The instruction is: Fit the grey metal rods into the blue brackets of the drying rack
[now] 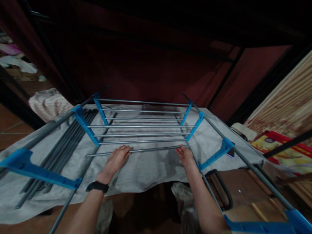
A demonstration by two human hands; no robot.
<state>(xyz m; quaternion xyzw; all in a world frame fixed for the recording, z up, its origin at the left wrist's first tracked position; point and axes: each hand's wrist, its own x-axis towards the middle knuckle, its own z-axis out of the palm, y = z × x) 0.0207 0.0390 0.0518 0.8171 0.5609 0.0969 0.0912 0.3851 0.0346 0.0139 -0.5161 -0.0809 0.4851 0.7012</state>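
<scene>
A thin grey metal rod lies crosswise between my hands. My left hand is closed around it toward its left end, with a dark band on the wrist. Near the rod's right end, my right hand pinches it with the fingertips. Just beyond, a rack frame has blue plastic brackets on the left and matching blue brackets on the right, joined by several crosswise rods. Closer to me, another left blue bracket and a right blue bracket have no rod between them.
Several loose grey tubes lie on the pale cloth at the left. Long side tubes run toward me. A dark phone-like object rests by the right bracket. A red and yellow package stands at the right.
</scene>
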